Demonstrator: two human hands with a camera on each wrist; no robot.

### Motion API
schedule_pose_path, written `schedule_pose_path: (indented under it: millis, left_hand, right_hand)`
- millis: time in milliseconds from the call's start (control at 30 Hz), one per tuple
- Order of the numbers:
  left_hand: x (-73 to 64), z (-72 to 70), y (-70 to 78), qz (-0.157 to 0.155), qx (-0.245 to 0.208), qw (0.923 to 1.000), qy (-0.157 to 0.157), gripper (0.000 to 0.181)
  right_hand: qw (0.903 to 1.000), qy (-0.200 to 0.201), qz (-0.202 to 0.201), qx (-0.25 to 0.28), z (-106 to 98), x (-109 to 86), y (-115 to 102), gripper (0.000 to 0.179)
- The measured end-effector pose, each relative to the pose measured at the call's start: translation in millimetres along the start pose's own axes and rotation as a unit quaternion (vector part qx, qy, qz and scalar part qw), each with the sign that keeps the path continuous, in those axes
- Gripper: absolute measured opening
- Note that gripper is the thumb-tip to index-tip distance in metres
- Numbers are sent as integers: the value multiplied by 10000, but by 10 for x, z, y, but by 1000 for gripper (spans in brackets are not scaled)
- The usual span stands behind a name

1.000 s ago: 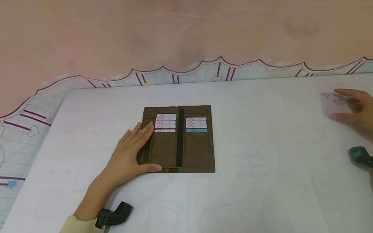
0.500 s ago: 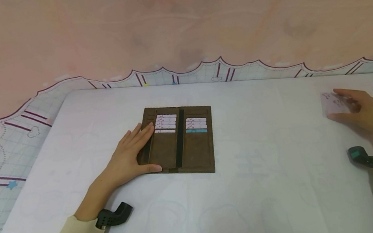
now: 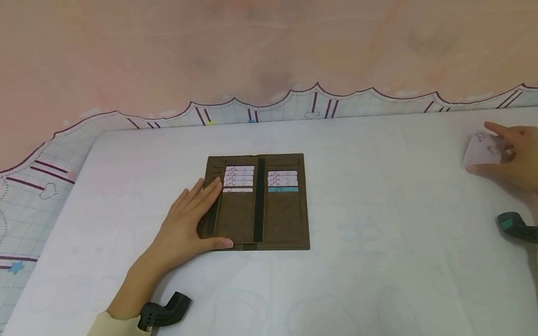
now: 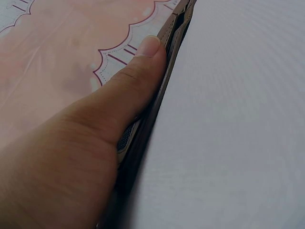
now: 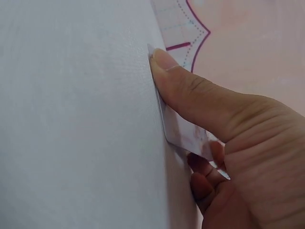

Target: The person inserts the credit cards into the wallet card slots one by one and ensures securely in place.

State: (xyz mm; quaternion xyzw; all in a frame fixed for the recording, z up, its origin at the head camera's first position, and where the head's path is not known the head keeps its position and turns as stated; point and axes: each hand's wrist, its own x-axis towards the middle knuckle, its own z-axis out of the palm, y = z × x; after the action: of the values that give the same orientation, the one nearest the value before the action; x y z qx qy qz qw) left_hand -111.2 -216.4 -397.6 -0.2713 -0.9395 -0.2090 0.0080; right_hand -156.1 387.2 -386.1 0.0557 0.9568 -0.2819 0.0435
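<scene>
An open brown wallet (image 3: 283, 217) lies on the white surface, with several pale cards and one blue-edged card showing in its slots. My left hand (image 3: 179, 226) rests on the wallet's left side, fingers straight and spread, thumb along the near edge. In the left wrist view the thumb (image 4: 138, 76) lies on the wallet's edge (image 4: 164, 90). Far to the right, my right hand (image 3: 523, 158) grips a pale printed card (image 3: 483, 148). The right wrist view shows the thumb (image 5: 186, 90) on the card's face (image 5: 183, 131), which is tilted, with the other fingers curled at its far side.
A white sheet (image 3: 409, 286) covers the work surface beneath both hands. Behind it runs a scalloped patterned border (image 3: 291, 104) and a pinkish cloth (image 3: 250, 33). Each wrist wears a black camera mount, one on the left (image 3: 165, 310) and one on the right (image 3: 530, 229).
My right hand has shifted slightly left and its fingers have bent more. The pale card has changed from lying flat to tilting in its grip. The left hand and wallet stay in place.
</scene>
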Motion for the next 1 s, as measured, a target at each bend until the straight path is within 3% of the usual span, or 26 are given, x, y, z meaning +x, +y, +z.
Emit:
schedule_pose_path:
  millis: [267,400,500,600,1000]
  left_hand:
    - [-5,-6,2,-37,-23,10000,2,108]
    - [-8,-11,0,-66,-7,10000,-9,108]
    - [-9,-13,-1,-73,-5,10000,-2,108]
    - [-10,-14,0,-71,-12,10000,-1,108]
    - [-5,1,7,-135,19,9999,-46,109]
  right_hand:
    - [9997,39,189,-163,-27,-22,-73,102]
    - [9996,156,28,-214,-18,-6,-96,107]
    - [9991,220,-188,-309,-24,-1,-106,101]
    - [9990,286,-97,-341,-37,-2,-112,93]
    - [9967,623,198,480,-92,-17,-177,78]
